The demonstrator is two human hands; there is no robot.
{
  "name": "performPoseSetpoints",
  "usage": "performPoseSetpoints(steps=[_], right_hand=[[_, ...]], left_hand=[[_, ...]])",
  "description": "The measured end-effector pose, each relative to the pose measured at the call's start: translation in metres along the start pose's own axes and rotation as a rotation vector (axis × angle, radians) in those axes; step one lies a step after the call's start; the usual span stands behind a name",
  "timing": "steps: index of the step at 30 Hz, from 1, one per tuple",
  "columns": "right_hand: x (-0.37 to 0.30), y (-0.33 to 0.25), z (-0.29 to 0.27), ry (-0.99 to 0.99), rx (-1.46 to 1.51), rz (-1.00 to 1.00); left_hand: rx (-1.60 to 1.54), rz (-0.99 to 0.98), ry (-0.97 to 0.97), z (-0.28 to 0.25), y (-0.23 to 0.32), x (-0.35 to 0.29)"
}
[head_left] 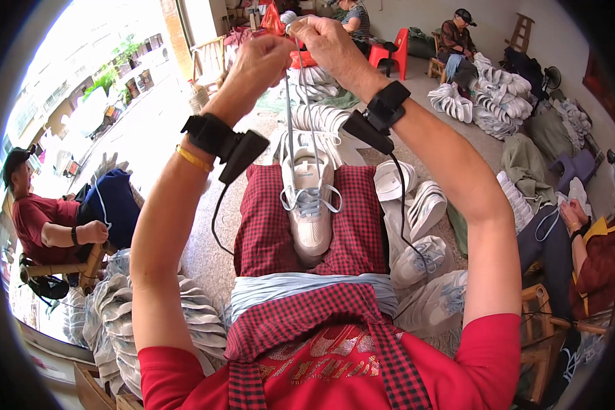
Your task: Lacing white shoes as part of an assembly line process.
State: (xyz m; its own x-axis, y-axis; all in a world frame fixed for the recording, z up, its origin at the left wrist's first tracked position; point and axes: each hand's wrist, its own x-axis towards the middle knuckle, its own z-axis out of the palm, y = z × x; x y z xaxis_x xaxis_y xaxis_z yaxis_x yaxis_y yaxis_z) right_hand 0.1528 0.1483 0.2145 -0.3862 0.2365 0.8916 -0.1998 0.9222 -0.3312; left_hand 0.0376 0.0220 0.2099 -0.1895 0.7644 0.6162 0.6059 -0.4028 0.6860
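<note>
A white sneaker (311, 229) rests between my thighs on a red-and-black checked apron (359, 219), its toe toward me. Pale grey-blue laces (309, 203) cross its lower eyelets, with loops standing out at both sides. Two lace strands run up from the shoe, stretched nearly straight. Above it, my left hand (263, 60) is closed on one strand, fingers curled. Close beside it, slightly higher, my right hand (324, 42) pinches the other strand. Both arms are raised and wear black wrist straps with cables. The strand ends are hidden in the hands.
Stacked white shoe pieces (133, 321) lie at my left, and loose white sneakers (424, 263) at my right. More shoe uppers (328, 123) are piled ahead. Seated people work at left, right and back. A red plastic chair (396, 55) stands at the back.
</note>
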Motion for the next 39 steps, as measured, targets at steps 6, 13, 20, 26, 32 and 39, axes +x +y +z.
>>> performPoseSetpoints(steps=[6,13,20,26,32,39], right_hand=[[-0.012,-0.007,-0.003,0.033,0.013,-0.079],[-0.114,-0.045,-0.001,-0.411,-0.280,-0.311],[-0.130,-0.012,0.027,-0.712,-0.699,-0.391],[-0.144,0.005,0.009,-0.712,-0.574,-0.285],[-0.190,0.035,-0.073,-0.584,-0.273,0.028],[-0.226,0.035,-0.093,-0.518,-0.258,0.345]], left_hand=[[-0.230,0.055,-0.309,-0.003,-0.003,-0.008],[-0.401,-0.233,-0.073,0.003,-0.011,-0.010],[-0.545,-0.377,0.313,-0.015,-0.038,0.008],[-0.575,-0.413,0.420,-0.072,-0.108,-0.042],[-0.733,-0.604,0.540,-0.109,-0.190,-0.165],[0.190,-0.692,0.516,-0.078,-0.237,-0.235]])
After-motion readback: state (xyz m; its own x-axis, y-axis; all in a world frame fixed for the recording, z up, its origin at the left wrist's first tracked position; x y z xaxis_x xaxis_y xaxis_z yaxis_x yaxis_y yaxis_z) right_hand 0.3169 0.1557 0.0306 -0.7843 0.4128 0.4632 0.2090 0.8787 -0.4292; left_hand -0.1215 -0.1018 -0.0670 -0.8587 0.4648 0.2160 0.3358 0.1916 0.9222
